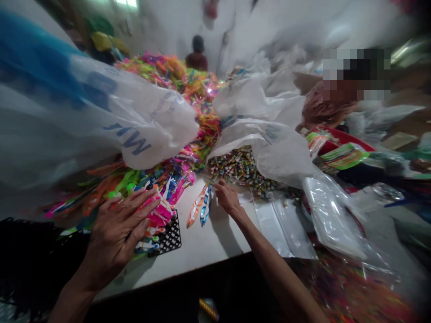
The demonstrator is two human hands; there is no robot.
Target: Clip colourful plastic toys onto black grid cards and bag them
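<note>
My left hand flat, fingers spread, pressing pink toys on black tray. My right hand pinching at candy pile. Two toys laid out on table; I judge most of heap unsorted, empty bags waiting.

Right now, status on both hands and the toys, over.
Left hand open, flat on pink toy pile. Right hand fingers at the orange and blue toys on white table. White bag overhangs pile.
</note>
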